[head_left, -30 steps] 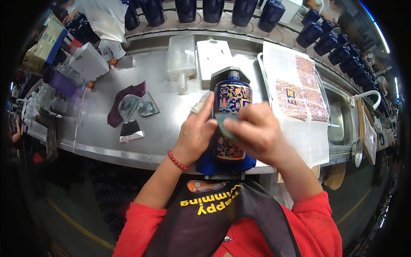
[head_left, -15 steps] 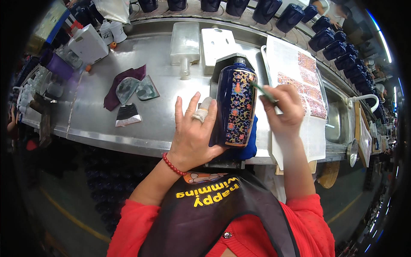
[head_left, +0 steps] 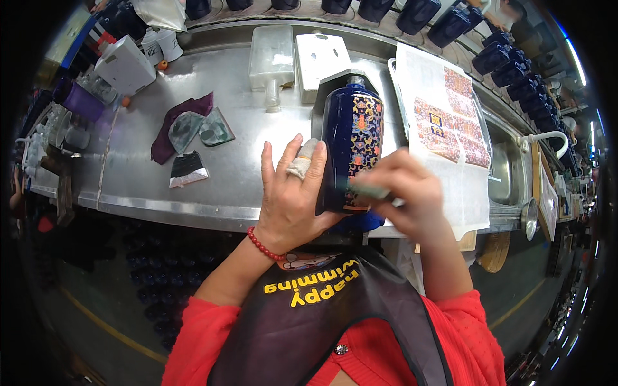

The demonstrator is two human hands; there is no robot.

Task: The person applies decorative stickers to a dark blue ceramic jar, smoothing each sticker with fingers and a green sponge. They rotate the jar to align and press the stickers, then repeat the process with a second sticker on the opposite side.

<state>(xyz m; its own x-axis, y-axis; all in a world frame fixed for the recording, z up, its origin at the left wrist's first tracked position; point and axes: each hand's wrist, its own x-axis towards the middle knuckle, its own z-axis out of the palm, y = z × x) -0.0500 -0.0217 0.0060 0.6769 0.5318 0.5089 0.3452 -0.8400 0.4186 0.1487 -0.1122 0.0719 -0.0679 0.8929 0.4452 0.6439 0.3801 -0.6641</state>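
Observation:
A dark blue bottle (head_left: 336, 151) with a floral decal (head_left: 365, 138) down its face lies tilted on a support, neck pointing away from me. My left hand (head_left: 291, 186) rests against its left side, fingers spread, thumb near the base; a pale cover wraps one finger and a red bead bracelet circles the wrist. Over the decal's lower part, my right hand (head_left: 412, 193) is closed on a green flat scraper (head_left: 368, 189), blurred by motion. Blue cloth (head_left: 364, 222) shows beneath the bottle's base.
Patterned decal sheets (head_left: 444, 125) lie on white paper at right, before a sink (head_left: 505, 157). A clear bottle (head_left: 271, 58) and white block (head_left: 318, 58) stand behind. Cloth and pad pieces (head_left: 187, 132) lie left on the metal table. Blue bottles (head_left: 418, 16) line the far side.
My right hand has moved down and left with the scraper, from the decal's upper right edge to its lower part. My left hand stays against the bottle.

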